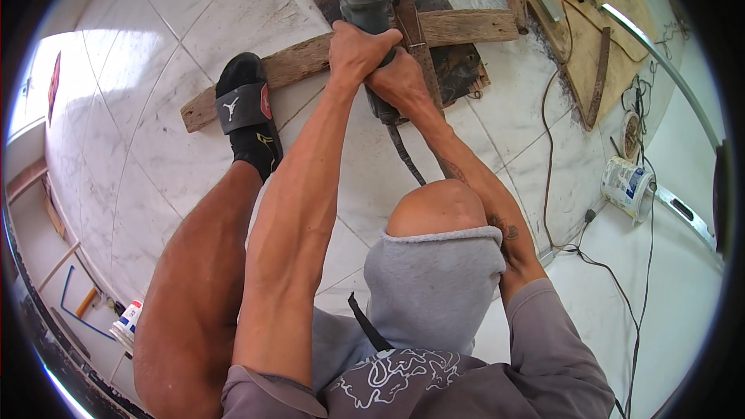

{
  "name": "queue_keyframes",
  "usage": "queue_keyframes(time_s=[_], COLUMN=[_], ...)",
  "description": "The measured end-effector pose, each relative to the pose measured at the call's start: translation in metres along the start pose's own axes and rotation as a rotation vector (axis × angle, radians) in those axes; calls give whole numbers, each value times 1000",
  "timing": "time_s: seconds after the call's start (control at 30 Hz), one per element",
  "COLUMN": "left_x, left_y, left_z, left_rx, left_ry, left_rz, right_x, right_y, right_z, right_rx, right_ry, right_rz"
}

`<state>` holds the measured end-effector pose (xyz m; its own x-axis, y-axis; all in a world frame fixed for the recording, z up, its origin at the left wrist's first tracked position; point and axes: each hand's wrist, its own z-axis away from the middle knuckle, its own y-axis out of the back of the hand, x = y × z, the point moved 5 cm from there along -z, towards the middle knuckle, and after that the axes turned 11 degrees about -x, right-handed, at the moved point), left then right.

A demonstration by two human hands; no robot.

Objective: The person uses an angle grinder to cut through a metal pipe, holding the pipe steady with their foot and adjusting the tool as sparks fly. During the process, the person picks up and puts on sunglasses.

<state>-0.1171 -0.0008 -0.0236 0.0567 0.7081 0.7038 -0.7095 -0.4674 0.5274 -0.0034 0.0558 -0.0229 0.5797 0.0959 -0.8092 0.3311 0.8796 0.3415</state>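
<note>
Grey angle grinder (371, 8), long axis running away from me, gripped tight by my left hand (358, 50) over my right hand (400, 81).

Both bare forearms reach straight forward from the lower edge, elbows nearly locked. The left hand (358, 50) sits on top, fingers curled tight in a closed grip. The right hand (400, 81) lies just beneath and touching it, also clenched, its tattooed forearm angled inward.
</note>
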Motion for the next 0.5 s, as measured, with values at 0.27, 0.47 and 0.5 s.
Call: queue_keyframes(time_s=[0.27,0.47,0.5], left_x=[1,-3,-3], left_y=[-3,-5,-5], left_z=[6,4,4], left_rx=[-46,-75,-75], left_ry=[6,-2,-1], left_rz=[52,66,66], right_x=[8,15,14], right_y=[-2,-7,-7], right_z=[0,-4,-3], right_rx=[-4,-1,-4], right_ry=[11,-4,4], right_rz=[-4,39,18])
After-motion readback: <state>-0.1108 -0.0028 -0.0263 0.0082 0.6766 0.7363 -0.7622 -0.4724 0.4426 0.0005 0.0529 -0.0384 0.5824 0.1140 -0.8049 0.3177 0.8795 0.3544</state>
